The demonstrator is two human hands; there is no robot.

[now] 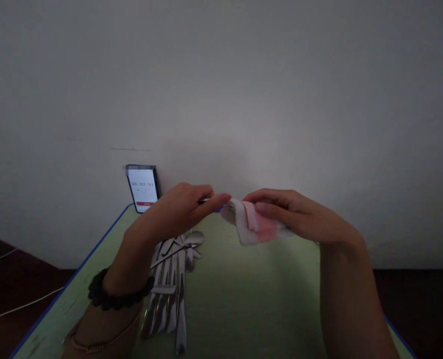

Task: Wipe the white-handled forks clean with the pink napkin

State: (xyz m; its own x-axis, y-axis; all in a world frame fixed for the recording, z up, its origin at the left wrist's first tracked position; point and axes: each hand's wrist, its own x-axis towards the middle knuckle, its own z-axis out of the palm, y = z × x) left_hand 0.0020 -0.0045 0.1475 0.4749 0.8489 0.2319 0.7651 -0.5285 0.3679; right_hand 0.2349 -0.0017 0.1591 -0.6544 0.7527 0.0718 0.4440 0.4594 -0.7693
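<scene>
My left hand [184,207] is closed in a pinch around a thin metal utensil [205,199]. Only a short shiny bit of it shows between the fingers, so its kind cannot be told. A pink and white cloth [256,227] hangs folded from my right hand [294,209], whose fingers and thumb are closed on it. The cloth's near edge touches the left thumb and seems to cover the utensil's other end. Both hands are raised above the table. Below the left hand lies a pile of metal cutlery [172,279], with forks, knives and spoons, partly hidden by the left wrist.
A phone [142,189] showing a running timer leans on the grey wall [221,99] at the table's far left corner. The pale green table [243,299] has a blue edge. A white cable [23,305] runs along the dark floor at left.
</scene>
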